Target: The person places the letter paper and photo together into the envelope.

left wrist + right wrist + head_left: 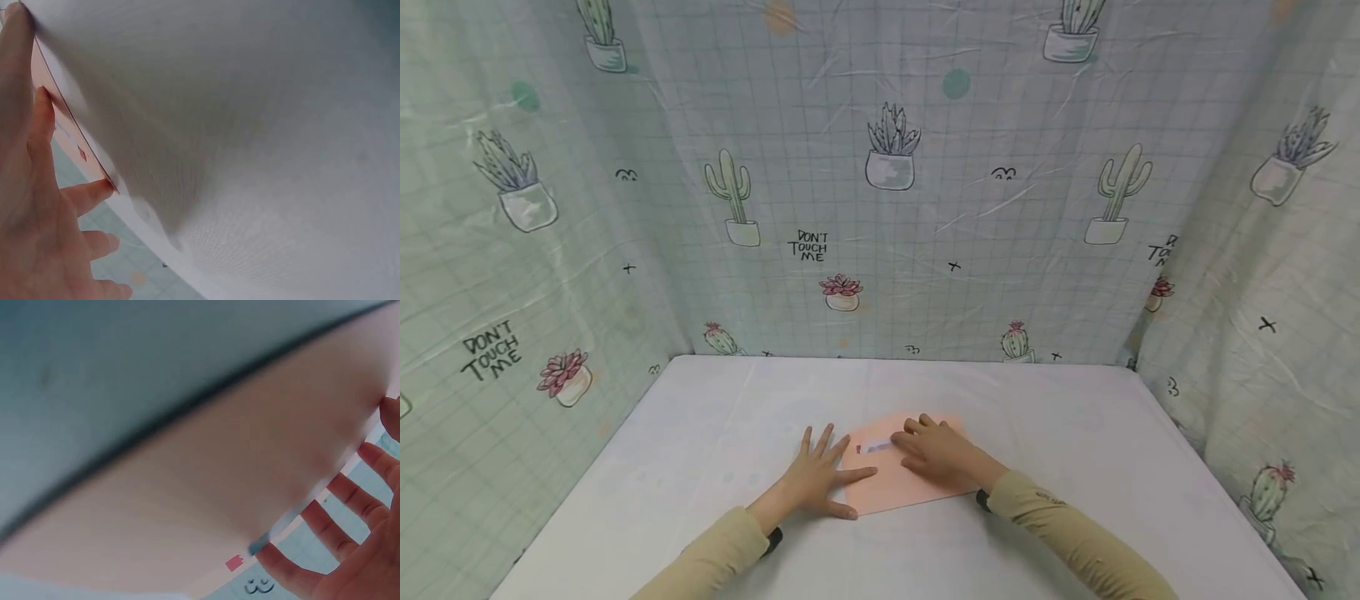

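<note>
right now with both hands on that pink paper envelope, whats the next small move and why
Probably press along the flap with the right hand, whose fingers lie across the flat pink paper envelope near its small printed mark. The left hand is spread flat, its thumb on the envelope's left edge, steadying it on the white table, so it likely won't slide.

Soft even light, faint shadows (wrist views blurred, close-up)

**Backdrop check**

I see a flat white cloth-covered table (1075, 467) boxed in on three sides by a pale green grid-print fabric curtain (925, 208) with potted cacti, pink succulents and "DON'T TOUCH ME" lettering. Fabric creased. Light soft, even.
</note>
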Motion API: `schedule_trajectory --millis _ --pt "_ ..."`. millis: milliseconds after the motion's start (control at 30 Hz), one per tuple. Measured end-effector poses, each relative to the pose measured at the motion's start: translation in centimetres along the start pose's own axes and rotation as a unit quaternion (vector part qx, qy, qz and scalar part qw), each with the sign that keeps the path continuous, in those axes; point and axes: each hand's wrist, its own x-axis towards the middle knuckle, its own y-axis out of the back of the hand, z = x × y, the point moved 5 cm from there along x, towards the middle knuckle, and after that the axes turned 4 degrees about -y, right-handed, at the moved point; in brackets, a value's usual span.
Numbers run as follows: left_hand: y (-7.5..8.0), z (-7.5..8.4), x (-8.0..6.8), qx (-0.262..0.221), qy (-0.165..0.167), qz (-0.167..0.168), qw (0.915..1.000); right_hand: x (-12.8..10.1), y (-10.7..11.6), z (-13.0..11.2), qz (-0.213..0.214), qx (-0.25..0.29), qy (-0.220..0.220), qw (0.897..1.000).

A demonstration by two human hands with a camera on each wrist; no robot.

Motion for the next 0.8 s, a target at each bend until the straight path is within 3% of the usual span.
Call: schedule_trajectory --millis 333,567,800 --pt "0.32 0.02 0.01 0.012 0.002 -0.002 0.9999 0.11 -0.53 -0.29 -0.006 -0.026 0.012 1.0" --pt "0.51 0.07 -0.01 0.014 0.002 -0.005 0.9999 0.01 -0.86 0.08 -0.009 0.005 -0.006 1.0" --pt "0.49 0.01 0.09 0.019 0.003 -0.006 0.9998 -0.25 -0.96 0.18 -0.015 -0.012 -0.01 1.0"
